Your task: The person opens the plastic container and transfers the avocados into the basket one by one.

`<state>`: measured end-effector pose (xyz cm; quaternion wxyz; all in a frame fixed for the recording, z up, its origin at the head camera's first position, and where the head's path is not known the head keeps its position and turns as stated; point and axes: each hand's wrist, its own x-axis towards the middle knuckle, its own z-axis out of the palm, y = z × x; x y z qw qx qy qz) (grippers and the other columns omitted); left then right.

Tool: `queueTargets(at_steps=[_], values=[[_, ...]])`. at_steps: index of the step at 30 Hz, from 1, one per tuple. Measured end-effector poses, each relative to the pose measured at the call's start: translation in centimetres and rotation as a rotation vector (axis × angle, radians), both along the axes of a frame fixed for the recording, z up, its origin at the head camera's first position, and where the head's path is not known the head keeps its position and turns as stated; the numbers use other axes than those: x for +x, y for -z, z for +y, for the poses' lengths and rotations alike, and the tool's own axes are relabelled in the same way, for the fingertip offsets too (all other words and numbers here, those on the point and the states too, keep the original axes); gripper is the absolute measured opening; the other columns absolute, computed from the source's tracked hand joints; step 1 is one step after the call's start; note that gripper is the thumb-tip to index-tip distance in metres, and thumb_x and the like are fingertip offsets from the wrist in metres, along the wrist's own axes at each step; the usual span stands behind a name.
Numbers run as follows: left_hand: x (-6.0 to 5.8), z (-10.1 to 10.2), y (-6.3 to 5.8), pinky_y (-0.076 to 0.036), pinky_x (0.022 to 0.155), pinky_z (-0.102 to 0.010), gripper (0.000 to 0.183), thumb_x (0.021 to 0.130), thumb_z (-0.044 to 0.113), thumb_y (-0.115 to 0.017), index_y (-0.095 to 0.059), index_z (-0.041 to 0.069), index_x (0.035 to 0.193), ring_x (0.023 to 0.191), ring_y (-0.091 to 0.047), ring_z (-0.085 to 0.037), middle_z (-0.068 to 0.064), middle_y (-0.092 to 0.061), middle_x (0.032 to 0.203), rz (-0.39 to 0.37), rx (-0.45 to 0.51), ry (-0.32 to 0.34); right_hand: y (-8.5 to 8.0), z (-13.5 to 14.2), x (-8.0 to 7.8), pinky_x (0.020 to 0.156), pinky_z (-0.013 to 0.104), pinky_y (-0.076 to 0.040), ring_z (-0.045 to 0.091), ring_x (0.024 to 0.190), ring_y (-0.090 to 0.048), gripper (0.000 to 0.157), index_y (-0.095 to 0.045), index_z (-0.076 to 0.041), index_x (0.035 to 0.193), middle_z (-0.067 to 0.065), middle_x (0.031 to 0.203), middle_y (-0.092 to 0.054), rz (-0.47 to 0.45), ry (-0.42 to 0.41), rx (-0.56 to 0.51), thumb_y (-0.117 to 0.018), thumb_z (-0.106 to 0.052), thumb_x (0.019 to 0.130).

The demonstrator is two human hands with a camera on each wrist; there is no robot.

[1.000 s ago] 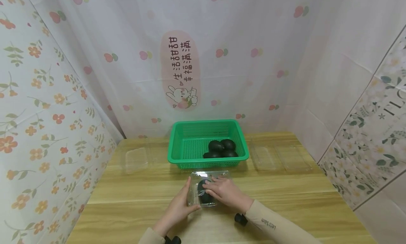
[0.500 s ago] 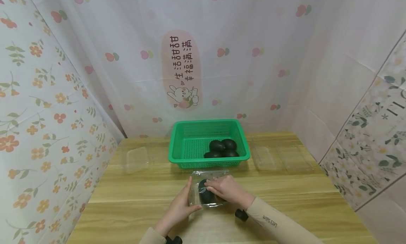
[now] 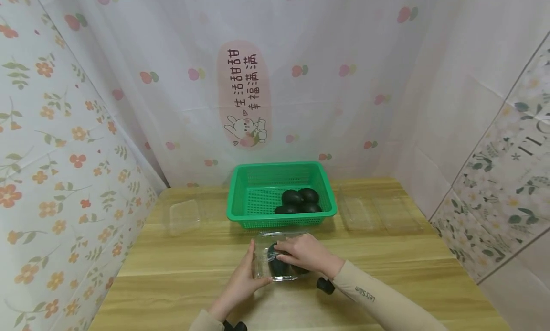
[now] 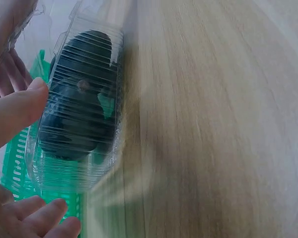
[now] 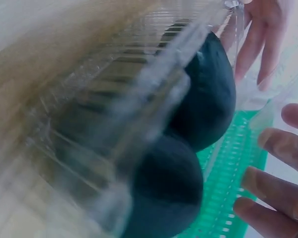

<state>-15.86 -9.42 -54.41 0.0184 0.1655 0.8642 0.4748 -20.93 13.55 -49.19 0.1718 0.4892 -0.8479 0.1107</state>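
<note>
A clear plastic clamshell box [image 3: 259, 269] sits before me in the head view, with dark avocados [image 3: 277, 268] inside. My left hand [image 3: 241, 279] steadies its left side, thumb at the front corner and fingers along the edge. In the left wrist view the thumb [image 4: 25, 106] touches the ribbed wall while the other fingers stand loosely off it. Over the right part of the box lies my right hand [image 3: 307, 253], its outstretched fingers [image 5: 273, 186] at the lid. Two avocados [image 5: 164, 191] show side by side in the right wrist view. Whether the lid is latched, I cannot tell.
Behind the box stands a green plastic basket [image 3: 281, 222] with several avocados [image 3: 292, 197] in its right half. Clear plastic box pieces lie on the wooden table: one at the left [image 3: 185, 215], others at the right [image 3: 358, 214]. A printed curtain [image 3: 343, 106] backs the table.
My right hand has shifted slightly to the right over the lid, with its fingers drawn closer together. The left hand and the box stay nearly in place.
</note>
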Motion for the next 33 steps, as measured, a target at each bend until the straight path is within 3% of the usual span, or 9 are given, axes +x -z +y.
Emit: queueTargets(at_steps=[9, 14, 18, 26, 33], values=[[0.0, -0.4, -0.1, -0.028, 0.105, -0.065, 0.105, 0.076, 0.021, -0.083, -0.016, -0.007, 0.151, 0.132, -0.032, -0.051, -0.034, -0.028, 0.148, -0.064, 0.078, 0.01, -1.4, -0.5, -0.4, 0.061, 0.023, -0.054, 0.008, 0.076, -0.067, 0.038, -0.072, -0.013, 0.111, -0.003, 0.098, -0.072, 0.008, -0.004, 0.153, -0.062, -0.044, 0.092], [0.1, -0.7, -0.3, -0.033, 0.102, -0.064, 0.074, 0.08, 0.02, -0.079, -0.044, -0.008, 0.139, 0.126, -0.042, -0.049, -0.03, -0.046, 0.137, -0.066, 0.068, 0.052, -2.1, -0.8, -0.7, 0.053, 0.021, -0.049, 0.002, 0.063, -0.06, 0.036, -0.072, -0.015, 0.106, -0.006, 0.087, -0.071, 0.0, -0.016, 0.196, -0.065, -0.045, 0.089], [-0.2, -1.0, -0.2, -0.037, 0.1, -0.063, 0.061, 0.081, 0.022, -0.078, -0.055, -0.003, 0.132, 0.124, -0.046, -0.046, -0.026, -0.052, 0.133, -0.05, 0.055, 0.075, -3.0, -1.0, -1.0, 0.05, 0.019, -0.045, -0.001, 0.054, -0.051, 0.034, -0.073, -0.014, 0.105, -0.006, 0.081, -0.071, -0.069, -0.02, 0.206, -0.065, -0.043, 0.089], [-0.9, -1.6, -0.2, -0.043, 0.097, -0.06, 0.054, 0.092, 0.029, -0.067, -0.054, -0.001, 0.135, 0.122, -0.049, -0.047, -0.026, -0.052, 0.134, -0.104, 0.025, 0.082, -4.9, -1.4, -1.6, 0.069, 0.022, -0.054, 0.003, 0.075, -0.065, 0.036, -0.073, -0.01, 0.11, -0.002, 0.096, -0.072, -0.272, 0.009, 0.226, -0.06, -0.039, 0.094], [-1.5, -2.1, -0.4, -0.043, 0.099, -0.057, 0.051, 0.093, 0.027, -0.066, -0.055, 0.0, 0.135, 0.122, -0.05, -0.044, -0.022, -0.053, 0.134, -0.076, -0.009, 0.098, -6.0, -1.2, -2.4, 0.08, 0.025, -0.054, 0.005, 0.089, -0.066, 0.036, -0.071, -0.011, 0.114, -0.003, 0.103, -0.071, -0.393, 0.048, 0.211, -0.057, -0.039, 0.096]])
